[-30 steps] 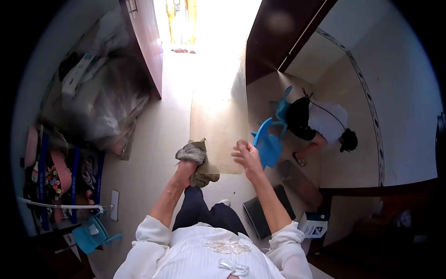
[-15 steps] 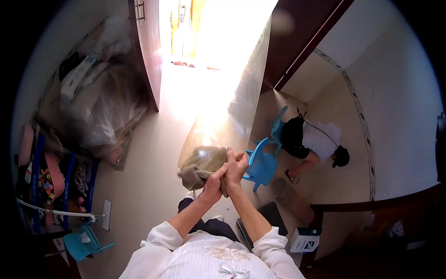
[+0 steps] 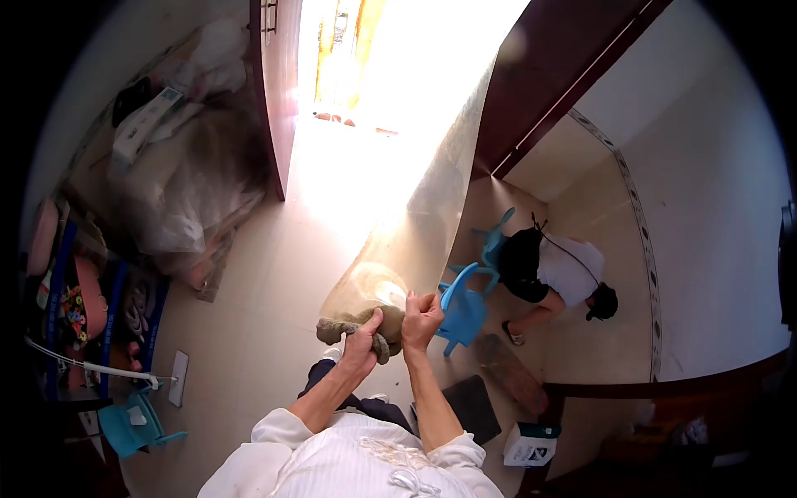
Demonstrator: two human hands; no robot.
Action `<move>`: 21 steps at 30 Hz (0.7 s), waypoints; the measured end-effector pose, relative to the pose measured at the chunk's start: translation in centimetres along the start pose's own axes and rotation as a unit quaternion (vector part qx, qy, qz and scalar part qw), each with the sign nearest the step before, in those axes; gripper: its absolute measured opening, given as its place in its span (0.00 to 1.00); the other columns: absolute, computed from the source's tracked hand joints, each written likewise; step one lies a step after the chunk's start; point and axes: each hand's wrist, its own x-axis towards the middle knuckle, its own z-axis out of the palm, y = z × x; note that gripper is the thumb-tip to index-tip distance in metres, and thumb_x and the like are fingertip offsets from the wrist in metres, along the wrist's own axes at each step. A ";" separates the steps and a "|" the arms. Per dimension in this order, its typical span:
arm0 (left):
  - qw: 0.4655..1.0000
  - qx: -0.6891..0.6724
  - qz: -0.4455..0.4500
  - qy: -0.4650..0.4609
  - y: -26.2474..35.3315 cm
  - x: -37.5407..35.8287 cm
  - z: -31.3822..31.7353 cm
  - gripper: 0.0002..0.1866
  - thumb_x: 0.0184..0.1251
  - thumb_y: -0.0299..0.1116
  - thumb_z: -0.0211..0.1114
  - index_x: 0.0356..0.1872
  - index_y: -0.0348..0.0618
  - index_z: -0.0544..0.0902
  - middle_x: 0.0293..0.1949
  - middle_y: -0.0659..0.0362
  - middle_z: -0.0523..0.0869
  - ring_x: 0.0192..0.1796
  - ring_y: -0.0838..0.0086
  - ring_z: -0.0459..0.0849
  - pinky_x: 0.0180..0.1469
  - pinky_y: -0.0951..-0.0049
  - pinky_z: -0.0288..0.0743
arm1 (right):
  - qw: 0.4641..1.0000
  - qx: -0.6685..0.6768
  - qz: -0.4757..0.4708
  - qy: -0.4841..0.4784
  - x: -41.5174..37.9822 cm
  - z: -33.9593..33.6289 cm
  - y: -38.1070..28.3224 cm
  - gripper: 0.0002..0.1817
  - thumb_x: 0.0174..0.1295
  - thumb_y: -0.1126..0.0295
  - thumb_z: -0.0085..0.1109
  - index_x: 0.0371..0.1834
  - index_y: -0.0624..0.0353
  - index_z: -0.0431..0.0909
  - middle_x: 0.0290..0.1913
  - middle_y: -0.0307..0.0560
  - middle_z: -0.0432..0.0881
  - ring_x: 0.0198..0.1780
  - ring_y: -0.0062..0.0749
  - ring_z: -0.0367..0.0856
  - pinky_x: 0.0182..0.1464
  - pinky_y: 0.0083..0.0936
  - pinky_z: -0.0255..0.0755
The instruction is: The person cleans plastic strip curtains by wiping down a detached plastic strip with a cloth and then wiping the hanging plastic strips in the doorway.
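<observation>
A long clear plastic sheet (image 3: 415,224) stretches from the bright doorway down to my hands. My left hand (image 3: 362,342) is closed on a brown-grey cloth (image 3: 339,330), with its thumb on top. The cloth lies bunched around the lower end of the sheet, and part of it shows through the plastic. Just to the right, my right hand (image 3: 422,320) is closed in a pinch on the sheet's right edge. The exact contact under its fingers is hidden.
Blue chairs (image 3: 462,319) stand to the right, near a bent-over person (image 3: 552,266). A skateboard-like board (image 3: 512,375), dark flat box (image 3: 469,407) and white box (image 3: 531,444) lie nearer. Plastic-covered goods (image 3: 191,183) and a shelf (image 3: 91,299) fill the left.
The cloth has gone from a large bunch over the sheet's end to a lower, more folded one. My hands have moved slightly apart, and both have shifted a little downward.
</observation>
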 end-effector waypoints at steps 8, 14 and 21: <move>0.990 -0.089 0.108 -0.027 9.3 -0.6 -5.1 0.20 0.70 0.46 0.49 0.47 0.39 0.77 0.48 0.53 0.81 0.50 0.64 0.78 0.58 0.60 0.69 | 0.996 0.051 0.066 -0.025 2.7 -3.1 0.8 0.18 0.55 0.77 0.59 0.17 0.50 0.60 0.17 0.26 0.55 0.19 0.10 0.52 0.21 0.15 0.47; 0.979 -0.070 0.120 -0.148 18.0 -2.9 -3.7 0.25 0.71 0.49 0.46 0.56 0.39 0.71 0.55 0.54 0.77 0.58 0.63 0.74 0.61 0.59 0.66 | 0.933 0.250 0.253 -0.049 2.6 -8.3 -1.2 0.15 0.58 0.76 0.58 0.19 0.48 0.63 0.14 0.26 0.58 0.10 0.12 0.50 0.11 0.14 0.42; 0.687 0.619 0.024 -0.381 13.3 -7.1 1.9 0.30 0.62 0.44 0.58 0.62 0.40 0.65 0.52 0.55 0.76 0.58 0.68 0.69 0.61 0.66 0.61 | 0.968 0.116 0.207 -0.087 -0.4 -8.7 -1.9 0.15 0.56 0.78 0.56 0.48 0.62 0.73 0.16 0.29 0.67 0.10 0.10 0.57 0.11 0.11 0.46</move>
